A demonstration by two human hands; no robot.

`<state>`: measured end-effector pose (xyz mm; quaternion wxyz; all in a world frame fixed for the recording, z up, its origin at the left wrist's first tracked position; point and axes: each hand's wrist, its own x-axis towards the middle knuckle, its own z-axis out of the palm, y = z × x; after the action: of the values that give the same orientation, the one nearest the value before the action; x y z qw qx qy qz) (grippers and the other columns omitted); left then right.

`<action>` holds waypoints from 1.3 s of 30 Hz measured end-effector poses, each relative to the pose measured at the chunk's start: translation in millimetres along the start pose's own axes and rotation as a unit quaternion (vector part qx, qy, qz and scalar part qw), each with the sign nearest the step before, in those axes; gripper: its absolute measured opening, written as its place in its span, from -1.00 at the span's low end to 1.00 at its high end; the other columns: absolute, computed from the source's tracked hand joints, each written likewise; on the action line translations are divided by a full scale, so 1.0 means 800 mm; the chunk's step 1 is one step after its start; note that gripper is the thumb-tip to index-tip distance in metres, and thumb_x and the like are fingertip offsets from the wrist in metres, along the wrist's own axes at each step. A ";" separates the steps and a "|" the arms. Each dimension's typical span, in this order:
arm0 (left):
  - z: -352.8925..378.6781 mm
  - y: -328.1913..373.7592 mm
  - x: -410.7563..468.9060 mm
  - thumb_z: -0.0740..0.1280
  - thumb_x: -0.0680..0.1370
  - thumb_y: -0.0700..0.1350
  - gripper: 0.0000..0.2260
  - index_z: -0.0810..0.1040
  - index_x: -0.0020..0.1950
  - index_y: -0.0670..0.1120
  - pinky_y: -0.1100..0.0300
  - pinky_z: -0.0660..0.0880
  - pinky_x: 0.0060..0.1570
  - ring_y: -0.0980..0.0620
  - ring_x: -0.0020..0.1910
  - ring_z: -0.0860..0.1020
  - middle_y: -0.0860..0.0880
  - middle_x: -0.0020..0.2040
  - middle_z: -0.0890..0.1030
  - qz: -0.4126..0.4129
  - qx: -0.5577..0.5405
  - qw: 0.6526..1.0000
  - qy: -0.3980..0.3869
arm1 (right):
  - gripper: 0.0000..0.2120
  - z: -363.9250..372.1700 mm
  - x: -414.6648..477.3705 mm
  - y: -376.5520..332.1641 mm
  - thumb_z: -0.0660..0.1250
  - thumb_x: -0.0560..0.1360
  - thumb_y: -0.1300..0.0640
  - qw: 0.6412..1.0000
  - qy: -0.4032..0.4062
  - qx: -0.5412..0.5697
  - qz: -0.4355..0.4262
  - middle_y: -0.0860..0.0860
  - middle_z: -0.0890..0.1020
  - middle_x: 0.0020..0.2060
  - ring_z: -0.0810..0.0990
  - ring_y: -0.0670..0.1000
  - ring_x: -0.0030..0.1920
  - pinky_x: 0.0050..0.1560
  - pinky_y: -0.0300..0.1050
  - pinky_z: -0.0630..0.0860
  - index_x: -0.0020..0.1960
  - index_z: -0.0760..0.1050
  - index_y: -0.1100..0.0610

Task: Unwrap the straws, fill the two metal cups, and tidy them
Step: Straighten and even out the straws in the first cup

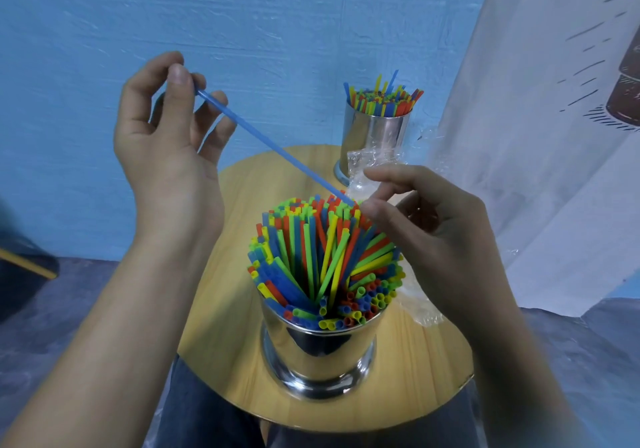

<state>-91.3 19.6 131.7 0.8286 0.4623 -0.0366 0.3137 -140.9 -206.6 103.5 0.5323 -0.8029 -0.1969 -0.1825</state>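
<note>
A shiny metal cup stands near me on the round wooden table, packed with leaning blue, green, yellow and red straws. A second metal cup, also full of coloured straws, stands upright at the table's far edge. My left hand is raised and pinches the upper end of a single blue straw, which slopes down to the top of the near bundle. My right hand is beside the bundle's right side, thumb and forefinger pinching at that straw's lower tip.
Crumpled clear plastic wrap lies between the two cups, and more wrap lies right of the near cup. A blue wall is behind the table. A white curtain hangs on the right. My knees show under the table's front edge.
</note>
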 end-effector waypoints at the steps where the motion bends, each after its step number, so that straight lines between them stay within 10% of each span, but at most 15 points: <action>1: -0.001 -0.001 -0.001 0.32 0.68 -0.13 -0.93 0.54 0.15 -0.05 0.19 0.55 -0.05 0.03 -0.06 0.64 0.00 -0.03 0.57 -0.008 -0.007 1.000 -0.001 | -0.81 0.000 0.000 0.000 0.40 0.55 -0.09 1.000 0.002 0.006 0.006 -0.11 0.65 -0.11 0.61 0.08 -0.22 -0.22 0.04 0.59 0.17 0.57 -0.19; 8: -0.002 -0.013 -0.019 0.32 0.67 -0.19 -0.96 0.53 0.05 -0.06 0.26 0.57 -0.13 0.03 -0.12 0.65 0.00 -0.10 0.59 -0.080 -0.040 0.996 -0.008 | -0.83 -0.002 -0.003 -0.008 0.35 0.52 0.07 0.993 0.013 0.118 0.017 -0.13 0.71 -0.26 0.66 -0.17 -0.22 -0.26 -0.37 0.51 0.07 0.65 0.02; 13: -0.009 -0.018 -0.020 0.35 0.65 -0.17 -0.92 0.55 -0.05 -0.04 0.24 0.57 -0.14 0.05 -0.14 0.65 0.01 -0.13 0.64 -0.136 0.018 0.990 -0.027 | -0.82 -0.006 -0.003 -0.011 0.39 0.48 0.15 0.971 0.033 0.238 0.010 0.00 0.76 -0.19 0.65 -0.11 -0.24 -0.22 -0.29 0.53 0.08 0.63 0.11; 19: -0.023 -0.018 -0.018 0.47 0.48 0.05 -0.87 0.62 -0.12 0.01 0.12 0.54 0.00 0.09 -0.05 0.67 0.06 -0.16 0.70 -0.187 0.235 0.934 -0.193 | -0.84 -0.017 0.003 -0.005 0.32 0.56 0.08 0.934 0.165 0.315 0.039 0.03 0.70 -0.19 0.59 -0.03 -0.22 -0.26 -0.21 0.48 -0.04 0.70 0.01; 25: -0.028 -0.008 -0.017 0.38 0.48 0.25 -0.63 0.60 0.27 0.25 -0.01 0.51 0.28 0.16 0.22 0.64 0.16 0.20 0.69 -0.198 0.330 0.847 -0.366 | -0.80 -0.037 0.007 -0.013 0.17 0.72 0.10 0.922 0.244 0.296 0.052 0.01 0.73 -0.19 0.68 0.00 -0.20 -0.24 -0.21 0.57 0.02 0.55 0.07; 29: -0.023 -0.003 -0.020 0.43 0.48 0.12 -0.55 0.56 0.38 0.20 0.04 0.56 0.28 0.14 0.22 0.65 0.18 0.27 0.65 -0.263 0.346 0.779 -0.452 | -0.82 -0.038 0.002 -0.020 0.19 0.71 0.14 0.951 0.212 0.224 0.038 0.02 0.69 -0.27 0.68 0.07 -0.23 -0.28 -0.19 0.57 0.03 0.55 0.09; 39: 0.001 -0.008 -0.019 0.36 0.53 0.10 -0.71 0.67 0.24 0.16 -0.05 0.59 0.24 0.10 0.12 0.69 0.12 0.14 0.72 -0.225 0.389 0.769 -0.454 | -0.81 -0.007 -0.003 -0.001 0.43 0.57 0.05 0.998 -0.019 -0.057 -0.019 -0.17 0.65 -0.09 0.62 -0.04 -0.06 -0.14 -0.12 0.58 0.03 0.61 -0.26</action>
<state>-99.7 9.3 122.1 0.5116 0.8287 -0.1784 -0.1406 -143.7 -211.7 105.0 0.4786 -0.8313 -0.2115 -0.1876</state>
